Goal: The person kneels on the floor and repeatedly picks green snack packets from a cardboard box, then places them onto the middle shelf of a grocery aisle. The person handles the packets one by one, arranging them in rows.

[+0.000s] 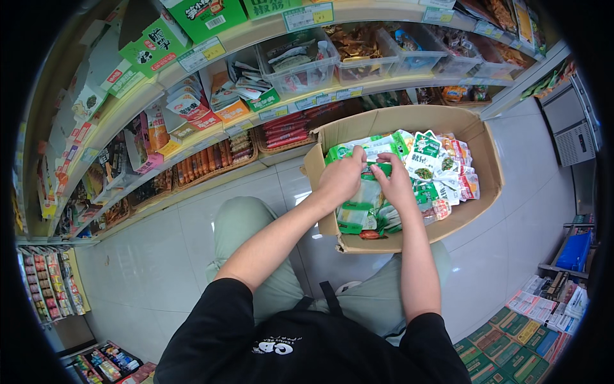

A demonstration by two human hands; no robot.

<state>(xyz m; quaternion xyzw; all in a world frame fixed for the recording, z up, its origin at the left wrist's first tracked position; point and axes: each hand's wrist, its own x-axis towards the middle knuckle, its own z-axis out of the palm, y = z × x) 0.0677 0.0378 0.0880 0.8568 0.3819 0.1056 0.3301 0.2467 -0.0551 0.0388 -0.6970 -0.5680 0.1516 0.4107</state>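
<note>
An open cardboard box (407, 244) full of snack packets stands before my knees. Over its left part, my left hand (341, 176) has its fingers bent on a green snack packet (380, 169). The fingertips of my right hand (394, 181) are at the same packet, close beside the left ones; both hands appear to pinch it. Beneath them lie green and clear packets (354, 215). White and green packets (424, 156) lie just right of my right hand, with red and white packets (469, 186) farther right. The fingers partly hide what they hold.
Store shelves (249, 117) curve around the front and left, with snack boxes, clear plastic bins (300, 72) and wicker baskets (216, 165) of wrapped snacks. Grey floor tiles (144, 259) surround my legs. Stacked green cartons (508, 343) stand at lower right, a blue container (573, 252) above them.
</note>
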